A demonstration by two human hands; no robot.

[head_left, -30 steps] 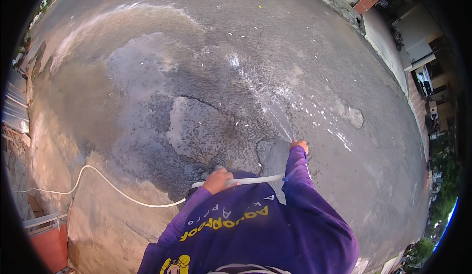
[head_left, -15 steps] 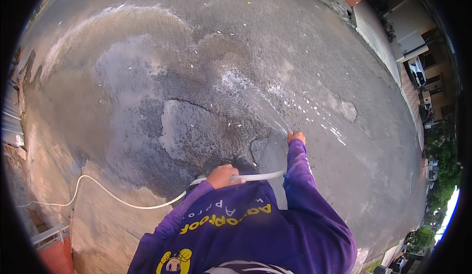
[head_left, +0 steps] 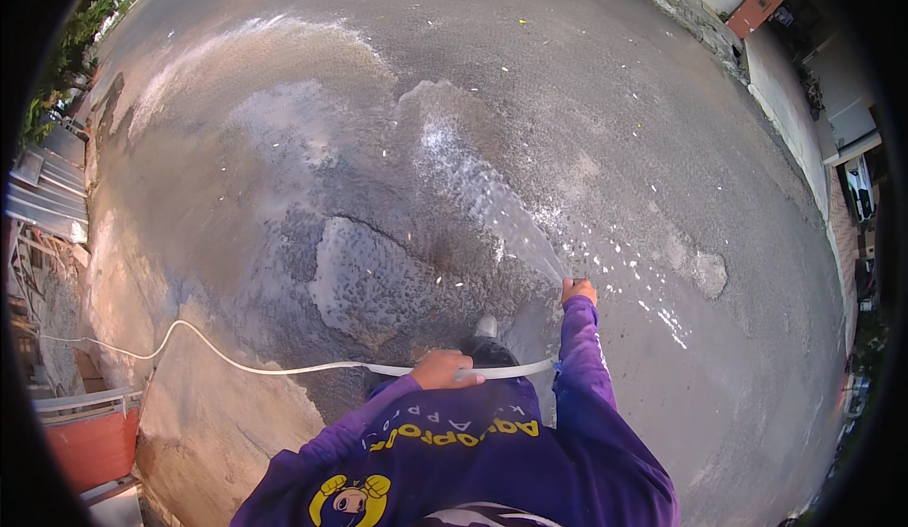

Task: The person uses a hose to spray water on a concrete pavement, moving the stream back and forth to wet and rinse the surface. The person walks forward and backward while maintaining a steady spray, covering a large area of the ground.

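A pale hose [head_left: 284, 371] crosses in front of my waist, and my left hand [head_left: 445, 370] is closed round it. Its outlet end lies in my right hand [head_left: 579, 290], held out ahead with the fingers wrapped round it; the tip is mostly hidden by the fingers. From there a fan of water [head_left: 492, 201] shoots forward and left onto the road. Foamy water spreads over the wet asphalt [head_left: 378, 272] where it lands. One dark shoe with a lighter toe [head_left: 486, 326] shows below my left hand.
Cracked, patched pavement surrounds me, with a raised broken patch [head_left: 709, 273] to the right. A red-orange wall with a railing [head_left: 90, 447] stands at lower left. Along the far right run a kerb [head_left: 790, 139], buildings and a parked vehicle [head_left: 859, 186].
The view has turned, so the surroundings sit further right in the picture. The water spray looks wider and fuller. Both hands keep their hold on the hose.
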